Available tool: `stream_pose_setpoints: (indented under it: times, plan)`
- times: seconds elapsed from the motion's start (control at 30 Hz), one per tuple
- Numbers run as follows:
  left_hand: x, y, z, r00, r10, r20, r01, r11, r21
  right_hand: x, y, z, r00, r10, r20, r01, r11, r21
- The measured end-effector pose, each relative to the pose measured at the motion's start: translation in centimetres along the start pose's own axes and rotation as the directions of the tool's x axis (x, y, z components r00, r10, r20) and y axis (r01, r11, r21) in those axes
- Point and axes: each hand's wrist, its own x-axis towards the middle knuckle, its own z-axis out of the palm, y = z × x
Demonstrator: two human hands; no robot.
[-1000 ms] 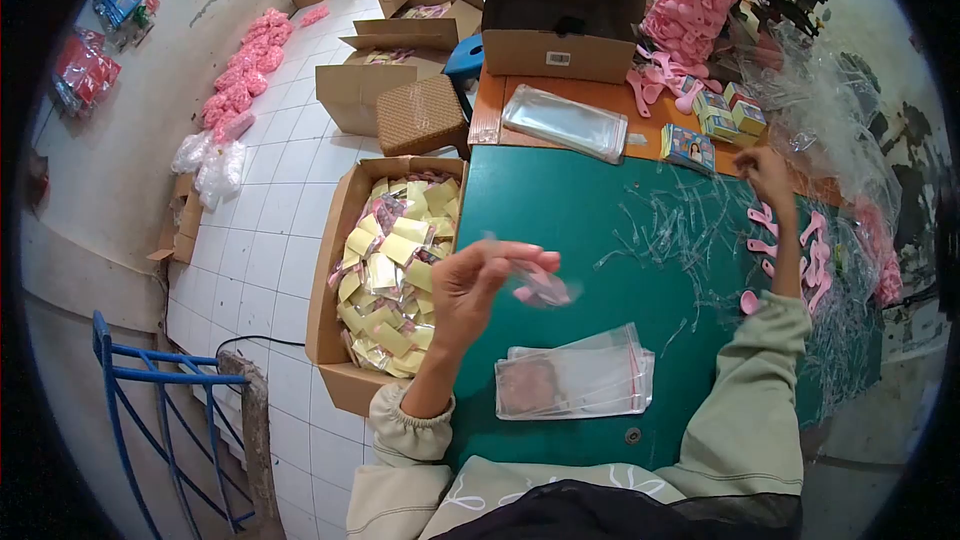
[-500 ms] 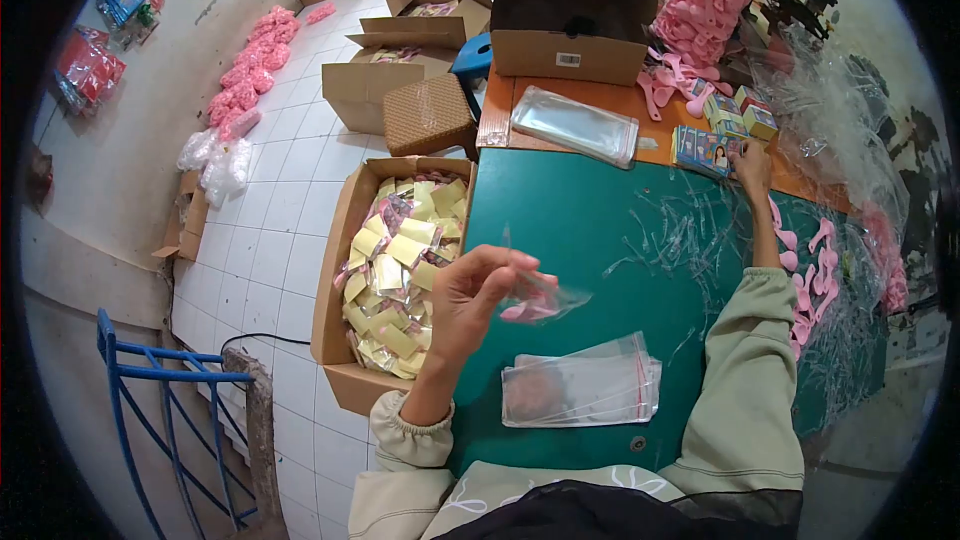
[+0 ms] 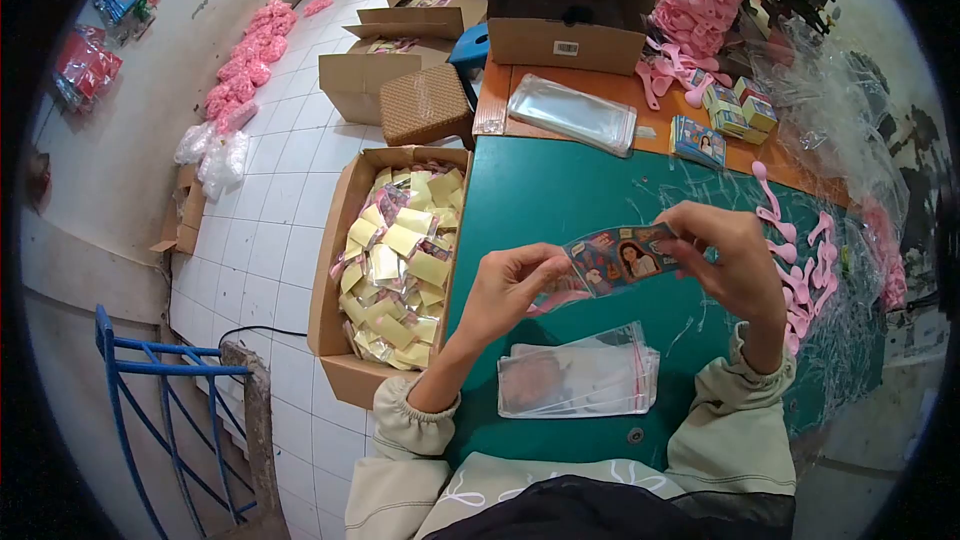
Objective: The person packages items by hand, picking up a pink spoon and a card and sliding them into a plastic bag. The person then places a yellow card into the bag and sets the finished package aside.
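My left hand (image 3: 515, 290) is closed in a pinch on a small clear plastic bag with a pink plastic spoon (image 3: 562, 298) inside. My right hand (image 3: 728, 255) grips the right end of a printed picture card (image 3: 632, 258), held over the green table. The card's left end meets the bag at my left fingertips. Below the hands lies a fanned stack of clear plastic bags (image 3: 580, 380). Several pink spoons (image 3: 800, 285) lie beyond my right hand.
At my left stands a carton (image 3: 338, 325) full of packed bags with yellow cards. More printed cards (image 3: 697, 143) are stacked on the table's orange far part, near a pack of clear sleeves (image 3: 572, 114) and an open brown box (image 3: 568, 43). Loose plastic scraps (image 3: 850, 360) spread at the right.
My right hand has come back from the card stack with one card and brought it to the bag in my left hand. My left hand has shifted slightly right and down.
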Motion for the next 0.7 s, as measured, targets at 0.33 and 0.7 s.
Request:
stream_pose_setpoints:
  times: [0.33, 0.7]
  plan:
    - [-0.1, 0.2, 0.0, 0.988, -0.057, 0.142, 0.03, 0.982, 0.187, -0.8, 0.0, 1.2, 0.996, -0.091, -0.011, 0.089, 0.99, -0.109]
    - [0.2, 1.8, 0.4, 0.975, 0.043, 0.219, -0.106, 0.954, 0.281, -1.5, -0.4, 2.5, 0.996, -0.084, -0.01, 0.082, 0.987, -0.14]
